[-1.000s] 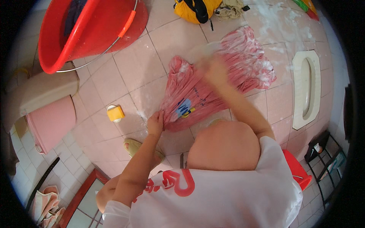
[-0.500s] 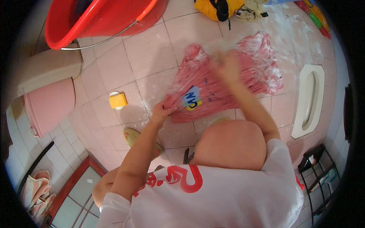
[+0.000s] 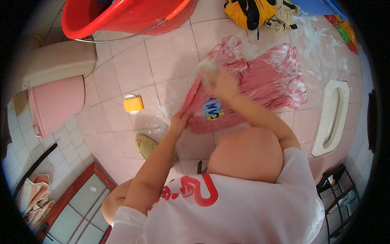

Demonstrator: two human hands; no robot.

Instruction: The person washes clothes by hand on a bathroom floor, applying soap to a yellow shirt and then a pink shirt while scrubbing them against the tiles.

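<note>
A wet pink shirt [image 3: 268, 77] with a blue-and-yellow print lies spread on the tiles, white lather on its far and right parts. My left hand [image 3: 179, 123] pinches the shirt's near left edge and holds it taut. My right hand [image 3: 222, 84] is closed round a pale, rounded scrub brush [image 3: 208, 67], blurred by motion, at the shirt's far left edge. The brush's bristles cannot be made out. Left of the shirt, a yellow bar of soap [image 3: 133, 104] rests on a small white oval dish [image 3: 131, 96].
A red bucket [image 3: 134, 20] with a wire handle stands at the far left. Beyond the shirt lie a yellow-and-black bundle [image 3: 248, 12] and a beige cloth [image 3: 280, 18]. A white squat-toilet rim [image 3: 343, 110] is at right; a pink ribbed basket [image 3: 59, 103] and beige ledge [image 3: 53, 61] at left.
My right hand has swept the brush leftward over the shirt to its left side. My left hand keeps its hold on the edge. The whole view has shifted slightly.
</note>
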